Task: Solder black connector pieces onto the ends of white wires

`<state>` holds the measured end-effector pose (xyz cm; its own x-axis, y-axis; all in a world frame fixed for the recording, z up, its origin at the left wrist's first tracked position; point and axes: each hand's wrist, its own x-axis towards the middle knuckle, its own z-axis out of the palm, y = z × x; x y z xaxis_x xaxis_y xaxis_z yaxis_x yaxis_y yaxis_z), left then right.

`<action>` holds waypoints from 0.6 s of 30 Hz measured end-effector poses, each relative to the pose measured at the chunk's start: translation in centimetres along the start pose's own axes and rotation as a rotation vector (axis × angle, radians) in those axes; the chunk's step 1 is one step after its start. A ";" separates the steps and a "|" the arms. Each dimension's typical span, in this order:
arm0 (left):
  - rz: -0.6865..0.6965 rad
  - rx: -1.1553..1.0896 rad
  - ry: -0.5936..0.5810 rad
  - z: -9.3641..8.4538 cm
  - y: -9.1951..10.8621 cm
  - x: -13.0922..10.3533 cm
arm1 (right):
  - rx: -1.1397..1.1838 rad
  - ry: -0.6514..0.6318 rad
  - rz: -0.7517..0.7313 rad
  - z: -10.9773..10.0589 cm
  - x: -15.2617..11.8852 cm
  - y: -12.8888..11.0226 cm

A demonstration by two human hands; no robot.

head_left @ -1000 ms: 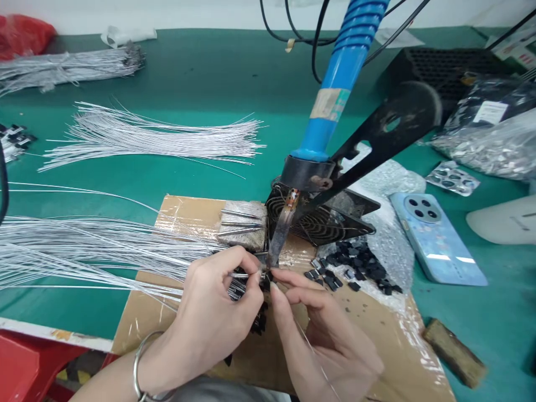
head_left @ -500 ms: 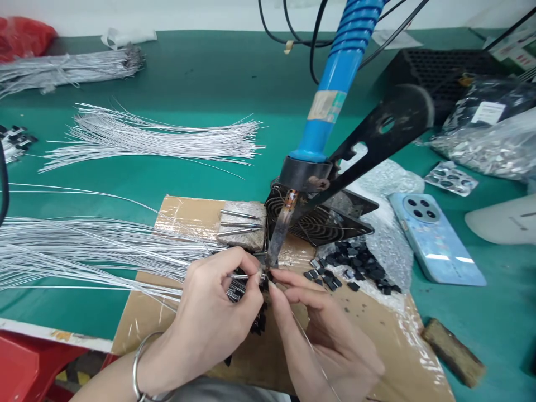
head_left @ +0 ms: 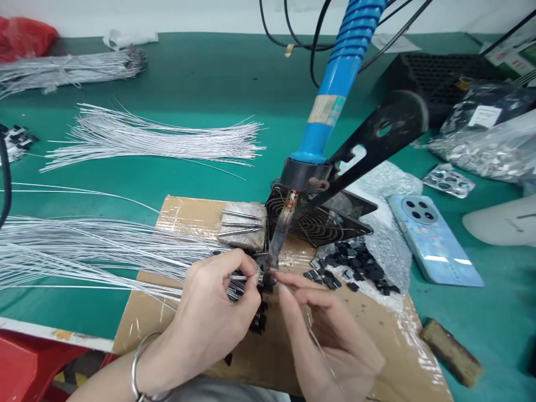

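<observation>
A blue-handled soldering iron [head_left: 316,128] hangs tip-down in a black metal bracket [head_left: 377,134]. Just left of its tip, my left hand [head_left: 211,304] pinches a thin wire between thumb and forefinger. My right hand [head_left: 330,335] is closed on a strand of solder wire [head_left: 316,341] that runs across the palm, its fingertips right of the tip. The small joint at the tip is mostly hidden by fingers. Under my left hand, grey-white wires [head_left: 104,245] fan out leftward, and small black pieces [head_left: 258,321] lie below the tip.
Cardboard [head_left: 402,357] covers the work area. A black-framed fan [head_left: 318,218] stands behind the iron, beside a block holding metal pins [head_left: 243,237]. Loose black pieces [head_left: 360,265], a blue phone [head_left: 435,240] and a brown block [head_left: 451,350] lie right. Another wire bundle [head_left: 167,137] lies behind.
My right fingertips have drawn slightly right and back from the iron's tip, and the solder strand has shifted with them. My left hand stays nearly in place.
</observation>
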<state>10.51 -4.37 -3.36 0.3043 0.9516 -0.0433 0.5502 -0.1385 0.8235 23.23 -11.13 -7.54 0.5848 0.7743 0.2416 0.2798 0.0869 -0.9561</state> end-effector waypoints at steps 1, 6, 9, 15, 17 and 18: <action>0.010 0.020 0.003 -0.1 -0.1 -0.1 | -0.002 0.036 0.042 -0.5 0.2 0.1; 0.079 0.093 0.033 -1.1 -1.0 -0.5 | 0.305 0.253 0.305 -4.8 2.4 2.2; 0.127 0.081 0.033 -1.7 -1.4 -0.8 | 0.323 0.271 0.382 -7.6 3.5 5.0; 0.299 0.223 0.104 -2.7 -1.6 -1.7 | 0.074 0.269 0.387 -10.7 4.1 9.5; 0.382 0.294 0.162 -3.5 -1.9 -1.3 | 0.043 0.271 0.367 -11.4 4.4 10.3; 0.430 0.340 0.198 -4.1 -2.3 -0.7 | 0.028 0.283 0.338 -11.7 4.5 10.7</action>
<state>5.84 -3.62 -2.89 0.4229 0.8188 0.3882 0.6381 -0.5733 0.5140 37.75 -14.02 -14.70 0.8264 0.5606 -0.0535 0.0182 -0.1216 -0.9924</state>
